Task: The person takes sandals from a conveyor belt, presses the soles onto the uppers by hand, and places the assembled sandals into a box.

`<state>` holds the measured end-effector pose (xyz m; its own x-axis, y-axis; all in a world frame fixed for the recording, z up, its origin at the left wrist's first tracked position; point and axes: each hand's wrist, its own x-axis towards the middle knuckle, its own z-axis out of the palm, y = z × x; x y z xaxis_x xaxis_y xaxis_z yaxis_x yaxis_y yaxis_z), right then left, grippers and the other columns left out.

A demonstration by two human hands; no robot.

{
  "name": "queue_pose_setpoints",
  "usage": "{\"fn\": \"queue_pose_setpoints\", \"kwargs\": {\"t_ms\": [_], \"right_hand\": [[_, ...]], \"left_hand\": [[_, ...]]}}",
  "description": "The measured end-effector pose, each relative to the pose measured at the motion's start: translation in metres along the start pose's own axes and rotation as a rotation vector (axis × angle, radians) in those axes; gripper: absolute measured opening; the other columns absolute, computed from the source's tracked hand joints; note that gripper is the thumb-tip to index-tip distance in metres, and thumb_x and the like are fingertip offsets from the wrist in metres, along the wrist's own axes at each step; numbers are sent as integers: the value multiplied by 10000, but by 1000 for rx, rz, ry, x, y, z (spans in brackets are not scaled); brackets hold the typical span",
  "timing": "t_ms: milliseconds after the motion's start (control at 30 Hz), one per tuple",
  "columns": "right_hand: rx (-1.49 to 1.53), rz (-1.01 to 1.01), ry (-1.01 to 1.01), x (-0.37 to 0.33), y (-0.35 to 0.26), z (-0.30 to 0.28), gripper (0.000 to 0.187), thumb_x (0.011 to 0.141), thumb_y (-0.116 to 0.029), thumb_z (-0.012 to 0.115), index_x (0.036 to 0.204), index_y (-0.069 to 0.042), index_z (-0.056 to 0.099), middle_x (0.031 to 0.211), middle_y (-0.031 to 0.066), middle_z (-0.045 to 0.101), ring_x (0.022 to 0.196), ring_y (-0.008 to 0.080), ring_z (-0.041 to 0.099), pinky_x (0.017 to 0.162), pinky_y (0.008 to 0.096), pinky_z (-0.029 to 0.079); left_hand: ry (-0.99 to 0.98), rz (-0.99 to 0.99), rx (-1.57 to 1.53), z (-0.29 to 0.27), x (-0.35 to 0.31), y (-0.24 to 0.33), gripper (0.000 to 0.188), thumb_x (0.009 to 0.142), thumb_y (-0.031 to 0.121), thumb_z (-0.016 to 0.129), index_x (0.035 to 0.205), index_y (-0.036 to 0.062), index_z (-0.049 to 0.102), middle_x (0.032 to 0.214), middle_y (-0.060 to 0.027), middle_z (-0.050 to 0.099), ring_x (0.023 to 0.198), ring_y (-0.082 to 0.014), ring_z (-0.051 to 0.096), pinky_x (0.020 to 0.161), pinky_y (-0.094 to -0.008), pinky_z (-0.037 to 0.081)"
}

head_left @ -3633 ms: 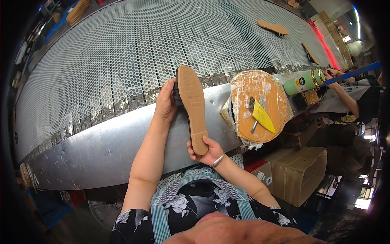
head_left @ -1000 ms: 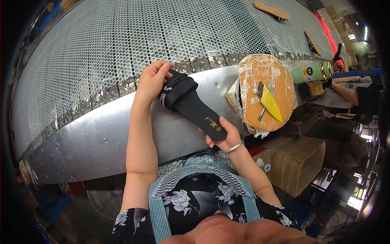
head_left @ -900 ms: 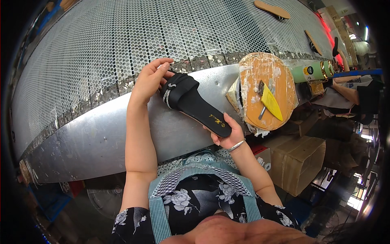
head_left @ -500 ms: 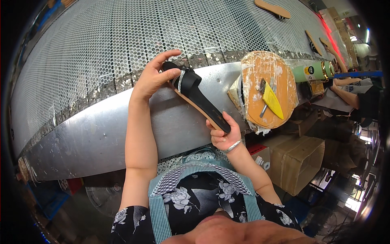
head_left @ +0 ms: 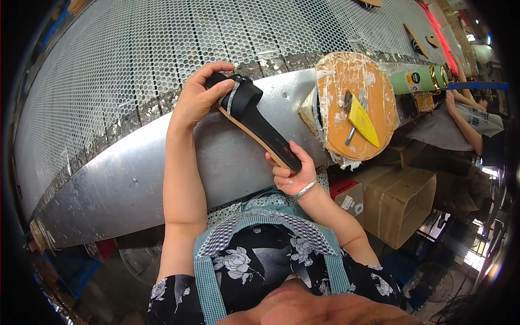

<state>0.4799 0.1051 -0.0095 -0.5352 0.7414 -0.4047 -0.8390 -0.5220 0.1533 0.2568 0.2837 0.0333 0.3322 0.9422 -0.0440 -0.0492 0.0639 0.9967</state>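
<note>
A black slide sandal [head_left: 265, 132] with a tan sole edge and a sparkly trim on its wide strap is held slantwise above the metal ledge, between both hands. My left hand [head_left: 196, 100] is closed around its toe end, the thumb lying on the strap's edge and the forefinger bent over the tip. My right hand [head_left: 295, 174], with a silver bracelet at the wrist, grips the heel end, thumb on top and fingers beneath.
A wire-mesh conveyor [head_left: 146, 59] runs beyond the metal ledge [head_left: 130, 187]. Right of the sandal, a glue-smeared orange round board [head_left: 374, 76] bears a yellow scraper [head_left: 362, 122]. A green cylinder [head_left: 414, 81], a cardboard box [head_left: 395, 203] and a co-worker's arm [head_left: 467, 124] are farther right.
My left forefinger has curled down and the thumb has closed onto the strap at the toe end. On the conveyor, the soles at the far right have shifted slightly in view.
</note>
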Motion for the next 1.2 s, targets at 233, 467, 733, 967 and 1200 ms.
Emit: {"fn": "queue_pose_setpoints", "kwargs": {"t_ms": [233, 467, 733, 967, 1200], "right_hand": [[-221, -61, 41, 3, 16, 6, 498, 955, -415, 456, 1284, -42, 481, 1121, 210, 592, 615, 172, 559, 460, 266, 427], [-548, -35, 27, -2, 13, 33, 444, 925, -183, 515, 1320, -51, 362, 1049, 221, 625, 636, 209, 649, 464, 278, 500], [-961, 50, 140, -88, -21, 5, 557, 856, -144, 605, 1347, -25, 369, 1008, 183, 630, 629, 215, 660, 446, 253, 494], [-794, -26, 470, -251, -58, -66, 581, 812, -101, 650, 1330, -40, 396, 964, 204, 649, 605, 257, 658, 433, 305, 500], [-400, -331, 701, -393, -93, -193, 351, 822, -251, 638, 1135, -130, 534, 1008, 167, 678, 621, 178, 556, 498, 239, 411]], "left_hand": [[14, 34, 1, -9, 3, -7, 253, 882, 142, 636, 1113, 40, 635, 1000, -26, 633, 920, -86, 561, 814, -221, 443], [280, 46, -72, -31, 27, -28, 241, 973, 169, 510, 1090, -18, 606, 1051, -127, 657, 971, -210, 639, 877, -298, 486], [539, -22, -514, -33, 28, -21, 298, 992, 329, 470, 917, 57, 565, 965, -125, 654, 867, -228, 627, 778, -345, 494], [380, -66, -423, -22, 21, -1, 207, 934, 229, 568, 984, 29, 589, 983, -109, 631, 894, -207, 597, 804, -320, 487], [343, 3, -263, 5, 24, 10, 325, 954, 240, 541, 1068, -64, 563, 1041, -141, 585, 973, -249, 555, 910, -351, 463]]}}
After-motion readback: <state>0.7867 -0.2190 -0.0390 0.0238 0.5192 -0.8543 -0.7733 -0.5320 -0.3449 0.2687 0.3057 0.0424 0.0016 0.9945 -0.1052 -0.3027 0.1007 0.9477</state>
